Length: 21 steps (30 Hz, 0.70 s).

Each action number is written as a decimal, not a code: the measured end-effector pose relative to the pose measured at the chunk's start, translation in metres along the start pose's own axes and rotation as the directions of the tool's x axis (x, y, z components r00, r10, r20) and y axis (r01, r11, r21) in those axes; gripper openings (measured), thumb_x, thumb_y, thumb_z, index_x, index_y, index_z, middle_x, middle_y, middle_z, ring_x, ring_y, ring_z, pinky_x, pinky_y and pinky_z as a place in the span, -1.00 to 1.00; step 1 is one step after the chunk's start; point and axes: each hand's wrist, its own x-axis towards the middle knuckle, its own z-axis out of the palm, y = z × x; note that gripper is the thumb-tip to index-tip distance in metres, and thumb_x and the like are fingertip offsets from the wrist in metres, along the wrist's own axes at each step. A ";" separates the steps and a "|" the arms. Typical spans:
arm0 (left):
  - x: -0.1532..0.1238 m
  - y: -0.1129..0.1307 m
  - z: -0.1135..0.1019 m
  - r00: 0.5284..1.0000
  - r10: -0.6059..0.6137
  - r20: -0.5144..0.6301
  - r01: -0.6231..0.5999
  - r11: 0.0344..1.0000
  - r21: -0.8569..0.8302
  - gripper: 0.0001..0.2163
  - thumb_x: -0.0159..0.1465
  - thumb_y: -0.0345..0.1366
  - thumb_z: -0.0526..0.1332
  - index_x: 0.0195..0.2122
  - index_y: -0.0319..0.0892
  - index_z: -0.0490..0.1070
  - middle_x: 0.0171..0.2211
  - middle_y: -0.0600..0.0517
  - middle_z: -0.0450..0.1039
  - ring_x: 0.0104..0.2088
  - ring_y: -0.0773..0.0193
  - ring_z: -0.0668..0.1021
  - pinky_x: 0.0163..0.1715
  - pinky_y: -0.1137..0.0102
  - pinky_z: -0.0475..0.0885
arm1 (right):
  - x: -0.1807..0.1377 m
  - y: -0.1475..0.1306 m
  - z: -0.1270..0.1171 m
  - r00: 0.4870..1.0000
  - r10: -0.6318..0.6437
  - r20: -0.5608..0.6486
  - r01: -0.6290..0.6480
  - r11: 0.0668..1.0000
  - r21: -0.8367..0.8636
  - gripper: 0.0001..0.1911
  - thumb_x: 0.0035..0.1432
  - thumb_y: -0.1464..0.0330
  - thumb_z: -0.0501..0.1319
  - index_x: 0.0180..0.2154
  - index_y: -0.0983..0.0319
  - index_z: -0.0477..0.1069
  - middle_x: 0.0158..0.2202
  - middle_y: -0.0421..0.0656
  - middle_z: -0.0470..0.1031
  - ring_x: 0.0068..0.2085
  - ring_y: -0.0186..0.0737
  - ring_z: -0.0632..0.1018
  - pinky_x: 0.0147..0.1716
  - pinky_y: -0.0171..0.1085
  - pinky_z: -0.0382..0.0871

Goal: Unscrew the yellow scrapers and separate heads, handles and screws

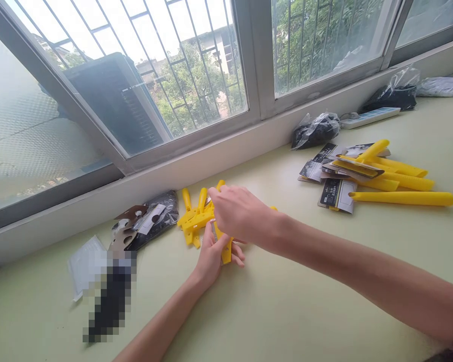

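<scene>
Closest, pale-green counter (pixel 287 311), carrying everything. Just beyond, left hand (pixel 211 256) from below, fingers curled and clamped on a yellow plastic piece (pixel 226 254) held low over the counter; touching the surface or not, cannot tell. Right hand (pixel 239 213) from the right, lying over the left one and touching it, knuckles toward the camera. Fingers bent down onto the top of the same piece or its neighbour; closed on anything or not, cannot tell, hidden by the hand's own back.

Judged as mid-step: one piece worked by both hands at the edge of the small yellow pile (pixel 192 218), lying on the counter just beside and behind the hands. For any further move, probably a steady grip below and a careful pinch above, plus care not to drag the touching pile along.

To the left, a clear packet (pixel 83 261), a blurred dark patch (pixel 111 296) over it, and a black bag (pixel 151 218) with brown and grey card hangers, close to the pile. Farther right, well apart from the hands, a heap of long yellow handles (pixel 400 181) mixed with printed cards (pixel 337 193). Farther still, along the sill, a crumpled black bag (pixel 315 129), a white power strip (pixel 370 117), another dark bag (pixel 394 95). Beyond everything, barred window (pixel 196 65), trees outside
</scene>
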 end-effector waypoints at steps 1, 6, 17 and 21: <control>0.000 -0.001 0.000 1.000 -0.003 -0.007 0.003 1.000 0.003 -0.53 0.24 -0.12 0.34 0.04 -0.17 0.17 -0.47 0.02 0.53 -0.55 0.17 0.61 -0.59 0.33 0.53 | -0.002 -0.002 0.000 1.000 0.009 -0.014 -0.009 1.000 -0.002 -0.86 0.22 0.53 0.14 -0.17 0.28 0.37 -0.30 -0.05 0.49 -0.28 -0.13 0.51 -0.42 -0.29 0.14; 0.003 -0.004 -0.003 0.998 0.036 -0.053 -0.035 0.999 0.013 -0.52 0.22 -0.21 0.34 0.08 -0.16 0.17 -0.45 0.05 0.56 -0.57 0.17 0.62 -0.62 0.34 0.50 | -0.005 -0.007 0.010 0.992 0.122 -0.039 -0.123 0.992 -0.022 -0.81 0.36 0.32 0.10 -0.10 0.30 0.37 -0.39 -0.07 0.51 -0.41 -0.16 0.55 -0.45 -0.29 0.19; 0.002 -0.006 -0.004 0.999 0.010 -0.034 -0.009 1.000 0.010 -0.62 0.24 -0.16 0.32 -0.05 -0.18 0.22 -0.48 0.02 0.57 -0.56 0.13 0.64 -0.58 0.33 0.50 | -0.003 -0.004 0.002 0.997 -0.050 -0.060 0.051 0.999 0.017 -0.98 0.29 0.44 0.18 -0.25 0.26 0.37 -0.33 -0.08 0.52 -0.31 -0.18 0.55 -0.48 -0.31 0.14; 0.002 -0.006 -0.004 0.999 0.039 -0.018 -0.039 0.999 0.019 -0.66 0.26 -0.17 0.31 -0.06 -0.17 0.23 -0.45 0.01 0.58 -0.54 0.13 0.64 -0.58 0.32 0.51 | -0.001 -0.005 0.016 0.994 0.018 -0.111 -0.015 0.999 0.029 -0.84 0.40 0.33 0.08 -0.23 0.26 0.35 -0.47 -0.15 0.49 -0.49 -0.22 0.53 -0.56 -0.31 0.09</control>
